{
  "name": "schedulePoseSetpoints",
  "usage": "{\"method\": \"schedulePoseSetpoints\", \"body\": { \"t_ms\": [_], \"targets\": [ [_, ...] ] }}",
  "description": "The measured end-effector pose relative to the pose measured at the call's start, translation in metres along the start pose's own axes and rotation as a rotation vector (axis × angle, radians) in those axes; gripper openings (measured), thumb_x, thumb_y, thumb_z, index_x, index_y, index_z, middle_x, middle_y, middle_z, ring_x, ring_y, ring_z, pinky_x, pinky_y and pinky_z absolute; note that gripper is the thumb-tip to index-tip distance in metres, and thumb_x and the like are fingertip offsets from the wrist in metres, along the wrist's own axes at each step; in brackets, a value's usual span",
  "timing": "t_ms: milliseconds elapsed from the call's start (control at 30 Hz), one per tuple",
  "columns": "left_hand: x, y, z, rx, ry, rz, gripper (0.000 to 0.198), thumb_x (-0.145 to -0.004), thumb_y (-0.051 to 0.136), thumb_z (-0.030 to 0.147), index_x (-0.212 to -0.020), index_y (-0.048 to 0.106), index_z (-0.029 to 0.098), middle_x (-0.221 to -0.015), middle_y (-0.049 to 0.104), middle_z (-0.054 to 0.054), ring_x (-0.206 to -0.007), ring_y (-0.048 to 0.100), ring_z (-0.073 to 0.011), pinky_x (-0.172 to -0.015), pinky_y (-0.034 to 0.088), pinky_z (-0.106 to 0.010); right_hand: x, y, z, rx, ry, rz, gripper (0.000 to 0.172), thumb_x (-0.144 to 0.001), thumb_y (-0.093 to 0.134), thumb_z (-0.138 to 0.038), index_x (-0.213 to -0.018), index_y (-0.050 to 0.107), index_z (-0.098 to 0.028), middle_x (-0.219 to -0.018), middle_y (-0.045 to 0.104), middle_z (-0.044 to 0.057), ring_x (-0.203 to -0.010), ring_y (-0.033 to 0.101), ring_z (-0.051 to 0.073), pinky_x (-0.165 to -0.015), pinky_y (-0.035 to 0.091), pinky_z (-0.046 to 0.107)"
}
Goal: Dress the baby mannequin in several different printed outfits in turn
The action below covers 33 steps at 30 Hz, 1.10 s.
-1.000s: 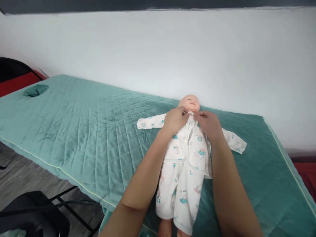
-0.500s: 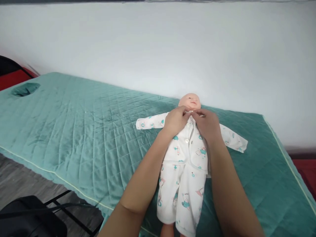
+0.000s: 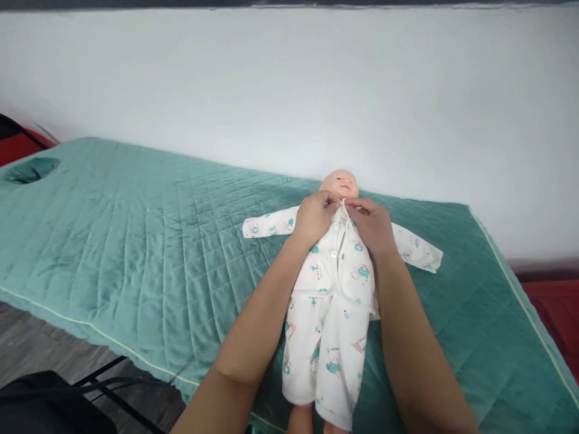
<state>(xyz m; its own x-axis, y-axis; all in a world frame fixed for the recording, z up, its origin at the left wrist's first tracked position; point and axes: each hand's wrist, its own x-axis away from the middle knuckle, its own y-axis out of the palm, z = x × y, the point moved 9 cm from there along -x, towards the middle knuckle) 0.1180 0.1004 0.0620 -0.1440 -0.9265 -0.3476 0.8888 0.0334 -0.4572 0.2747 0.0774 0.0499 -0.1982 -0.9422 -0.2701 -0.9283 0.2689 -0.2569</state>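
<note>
A baby doll [image 3: 340, 182] lies on its back, dressed in a white printed shirt [image 3: 323, 268] and matching trousers [image 3: 341, 361]. The shirt's front edges lie close together below the collar, and a pale button [image 3: 335, 254] shows on the left edge. My left hand [image 3: 315, 218] pinches the left side of the collar just under the doll's chin. My right hand [image 3: 371, 224] is closed on the right collar edge, its fingertips near those of the left. The sleeves stretch out to both sides. Fingers partly hide the top of the opening.
The doll lies on a green quilted bed cover [image 3: 158, 241] with a face hole [image 3: 31, 170] at the far left. A white wall [image 3: 289, 90] runs behind the bed. A black object [image 3: 49, 404] and a cable are at lower left, a red item [image 3: 549, 307] at right.
The view has shifted slightly, so the doll and hands appear a little further left. The fingertips have parted slightly, and the collar edge now stands up between them.
</note>
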Motion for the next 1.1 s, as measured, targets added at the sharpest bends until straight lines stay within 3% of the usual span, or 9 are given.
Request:
{"method": "schedulePoseSetpoints", "body": {
  "t_ms": [300,667,900,1100],
  "targets": [
    [0.000,0.000,-0.001,0.068,-0.028,-0.002,0.012,-0.086,0.063,0.015,-0.087,0.074,0.019,-0.096,0.078,-0.003,-0.090,0.071,-0.0159,-0.088,0.052,-0.028,0.001,0.001,-0.003,0.052,0.067,-0.028,0.026,-0.070,0.073,-0.036,-0.089,0.076,-0.019,-0.089,0.071,0.003,-0.061,0.049,0.011,-0.064,0.044,0.029],
    [0.000,0.006,-0.008,0.154,-0.046,-0.077,0.018,-0.085,0.062,0.013,-0.100,0.072,0.018,-0.098,0.076,-0.004,-0.092,0.070,-0.0148,-0.088,0.052,-0.027,0.003,0.007,-0.006,0.132,0.079,-0.121,0.024,-0.072,0.069,-0.034,-0.091,0.067,-0.020,-0.089,0.066,0.002,-0.064,0.048,0.013,-0.067,0.042,0.030],
    [0.003,0.004,-0.003,0.150,-0.064,-0.073,0.021,-0.085,0.068,0.027,-0.105,0.072,0.020,-0.089,0.074,-0.002,-0.087,0.069,-0.0154,-0.085,0.051,-0.027,0.006,0.008,-0.009,0.131,0.096,-0.132,0.020,-0.073,0.068,-0.032,-0.089,0.065,-0.020,-0.074,0.059,-0.002,-0.060,0.044,0.012,-0.064,0.039,0.029],
    [0.001,0.007,-0.010,0.203,-0.096,-0.072,0.023,-0.081,0.067,0.017,-0.104,0.072,0.019,-0.089,0.073,-0.002,-0.085,0.068,-0.0138,-0.084,0.050,-0.026,0.004,0.008,-0.005,0.121,0.079,-0.136,0.021,-0.074,0.069,-0.033,-0.091,0.068,-0.020,-0.074,0.060,-0.002,-0.060,0.044,0.012,-0.064,0.039,0.029]
  ]
}}
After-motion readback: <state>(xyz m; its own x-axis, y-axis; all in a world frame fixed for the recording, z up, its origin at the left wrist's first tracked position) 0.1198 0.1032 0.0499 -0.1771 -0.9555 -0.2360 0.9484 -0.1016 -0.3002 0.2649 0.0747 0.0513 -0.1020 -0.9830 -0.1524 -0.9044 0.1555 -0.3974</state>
